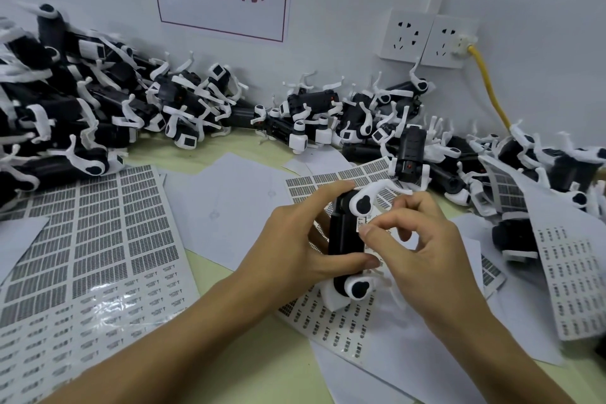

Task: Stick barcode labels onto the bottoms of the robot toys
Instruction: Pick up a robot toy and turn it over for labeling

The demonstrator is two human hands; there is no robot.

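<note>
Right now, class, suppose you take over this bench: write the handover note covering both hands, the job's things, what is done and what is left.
Left hand: grips the black-and-white robot toy above the label sheets.
Right hand: fingertips press a barcode label against the toy's body.
Label sheet at left is partly peeled; another sheet lies under the hands.
Done: label is on the toy, not yet smoothed.
Left: the toy pile along the wall; which are labelled cannot be told.

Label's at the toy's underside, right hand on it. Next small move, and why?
Probably press and smooth the label flat with the right hand. It sits on the black body of the robot toy, pinched at its edge by the right fingertips, so it looks only partly stuck. The left hand already grips the toy, steadying it.
</note>
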